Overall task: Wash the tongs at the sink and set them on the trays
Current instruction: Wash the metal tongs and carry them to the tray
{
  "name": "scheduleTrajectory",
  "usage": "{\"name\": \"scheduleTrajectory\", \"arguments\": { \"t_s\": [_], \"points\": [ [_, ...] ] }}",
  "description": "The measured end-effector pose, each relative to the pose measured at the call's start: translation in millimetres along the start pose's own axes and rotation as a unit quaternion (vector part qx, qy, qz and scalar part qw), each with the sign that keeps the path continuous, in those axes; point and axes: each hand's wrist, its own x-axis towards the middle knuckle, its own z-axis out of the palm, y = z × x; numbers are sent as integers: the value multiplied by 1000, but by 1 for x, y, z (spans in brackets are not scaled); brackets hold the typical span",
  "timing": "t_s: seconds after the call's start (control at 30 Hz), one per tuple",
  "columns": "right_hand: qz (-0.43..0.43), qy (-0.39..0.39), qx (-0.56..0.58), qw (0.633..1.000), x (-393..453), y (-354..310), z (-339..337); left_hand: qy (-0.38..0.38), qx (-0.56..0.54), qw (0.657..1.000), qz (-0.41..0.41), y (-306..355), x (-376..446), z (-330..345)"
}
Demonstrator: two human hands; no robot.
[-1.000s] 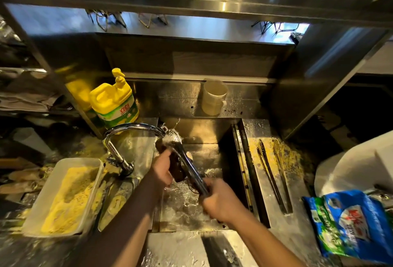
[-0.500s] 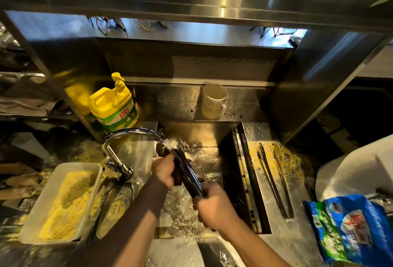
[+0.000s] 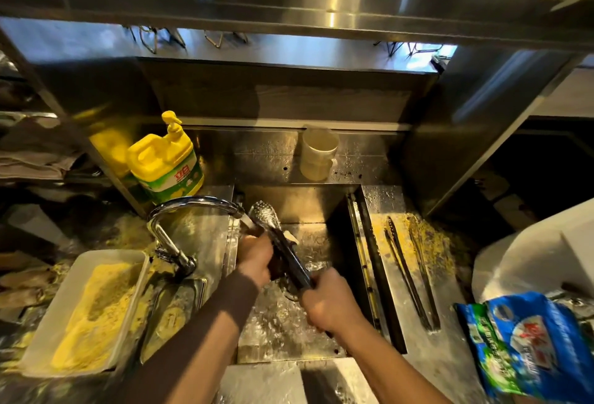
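Observation:
Over the steel sink [image 3: 286,336] I hold a pair of metal tongs [image 3: 276,236] with black grips, their perforated tips pointing up and away beside the faucet [image 3: 196,202] spout. My right hand [image 3: 328,304] grips the handle end. My left hand [image 3: 255,257] is closed around a dark scrubbing pad pressed against the tongs' middle. Water runs from the spout onto the tongs. Two more tongs [image 3: 408,272] lie on the steel tray [image 3: 450,358] right of the sink, amid yellow crumbs.
A yellow dish soap jug [image 3: 164,162] stands behind the faucet. A plastic cup [image 3: 318,153] sits on the back ledge. A white tub of yellow crumbs [image 3: 86,310] is at the left. A blue bag [image 3: 527,345] lies at the right, by a white container [image 3: 540,255].
The tongs' tips have risen up past the spout while my left hand slid the pad down along the middle. My right hand stayed on the handle end.

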Motion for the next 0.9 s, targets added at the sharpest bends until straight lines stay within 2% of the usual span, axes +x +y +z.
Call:
{"name": "scheduleTrajectory", "arguments": {
  "t_s": [0.13, 0.27, 0.37, 0.47, 0.53, 0.63, 0.73, 0.8, 0.9],
  "points": [
    [0, 1, 5, 1000, 2, -1, 2, 14, 8, 1000, 14, -1, 6, 5],
    [-1, 11, 11, 1000, 0, 0, 3, -13, 14, 1000, -12, -5, 0, 3],
    [4, 3, -5, 1000, 0, 1, 0, 19, 11, 1000, -15, -5, 4, 0],
    [-1, 10, 0, 1000, 2, -2, 1, -2, 24, 999, -22, -10, -2, 1],
    [6, -12, 6, 1000, -4, 2, 3, 23, 31, 999, -11, -6, 2, 0],
    [48, -17, 20, 998, -12, 16, -13, 113, 40, 993, 11, 8, 12, -4],
    [57, 19, 125, 990, -20, 17, -36, 155, -12, 988, 7, 8, 13, -14],
    [71, 13, 214, 974, -24, 12, -44, 124, -53, 991, -14, 1, 8, -22],
    [90, -11, 314, 945, -24, 0, -48, 44, -84, 991, -93, -12, -13, -32]
  ]
}}
